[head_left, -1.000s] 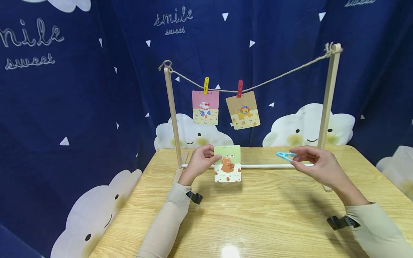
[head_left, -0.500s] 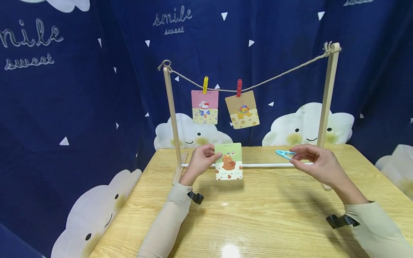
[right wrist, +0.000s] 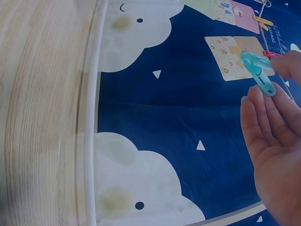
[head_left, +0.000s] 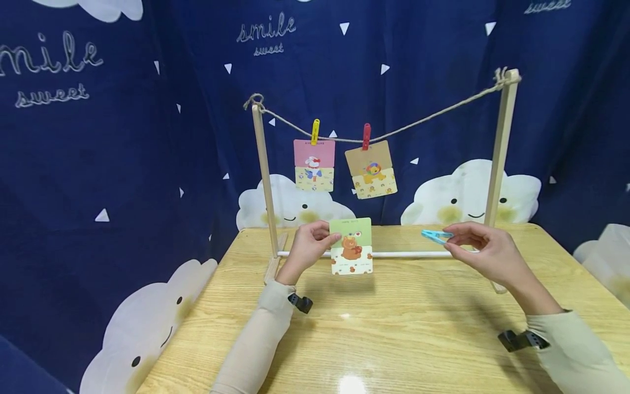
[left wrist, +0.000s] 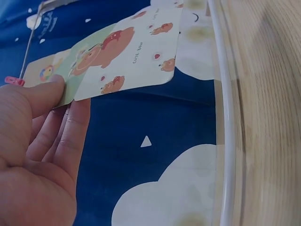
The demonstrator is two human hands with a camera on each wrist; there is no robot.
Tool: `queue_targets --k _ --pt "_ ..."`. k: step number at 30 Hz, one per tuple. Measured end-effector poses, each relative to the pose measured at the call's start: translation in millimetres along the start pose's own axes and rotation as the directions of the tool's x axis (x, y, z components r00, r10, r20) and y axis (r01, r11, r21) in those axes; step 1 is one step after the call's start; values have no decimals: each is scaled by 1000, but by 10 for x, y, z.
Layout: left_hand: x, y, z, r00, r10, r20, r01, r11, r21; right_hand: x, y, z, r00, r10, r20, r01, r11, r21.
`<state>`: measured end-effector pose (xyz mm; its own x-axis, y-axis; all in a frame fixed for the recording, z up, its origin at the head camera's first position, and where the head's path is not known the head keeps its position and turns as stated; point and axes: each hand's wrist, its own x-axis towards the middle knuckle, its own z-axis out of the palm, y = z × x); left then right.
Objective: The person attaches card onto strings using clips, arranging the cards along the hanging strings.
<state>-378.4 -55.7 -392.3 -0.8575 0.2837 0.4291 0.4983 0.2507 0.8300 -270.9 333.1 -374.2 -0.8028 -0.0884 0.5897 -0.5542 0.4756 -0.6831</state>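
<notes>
My left hand pinches a green and white card with a brown bear by its left edge, thumb in front and fingers behind. The card is held upright over the table, below the string. On the right, my right hand pinches a light blue clothespin between thumb and fingers, its nose pointing left toward the card. From the string hang a pink rabbit card under a yellow clothespin and a tan lion card, tilted, under a red clothespin.
The string sags between two wooden posts, the left post and the taller-looking right post. A white rod joins them low down, behind my hands. The wooden table reaches back to a dark blue curtain with clouds.
My left hand has shifted slightly right and raised the bear card a little. My right hand keeps its place with the light blue clothespin.
</notes>
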Motion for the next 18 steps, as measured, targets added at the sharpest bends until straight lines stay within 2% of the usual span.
queue_targets --k 10,18 --pt "-16 -29 0 1000 21 -7 -21 1000 -9 0 -16 -20 1000 10 11 -9 1000 -19" --pt "-3 31 -8 1000 29 -3 -29 999 -19 -3 -35 -23 1000 -13 3 13 1000 -20"
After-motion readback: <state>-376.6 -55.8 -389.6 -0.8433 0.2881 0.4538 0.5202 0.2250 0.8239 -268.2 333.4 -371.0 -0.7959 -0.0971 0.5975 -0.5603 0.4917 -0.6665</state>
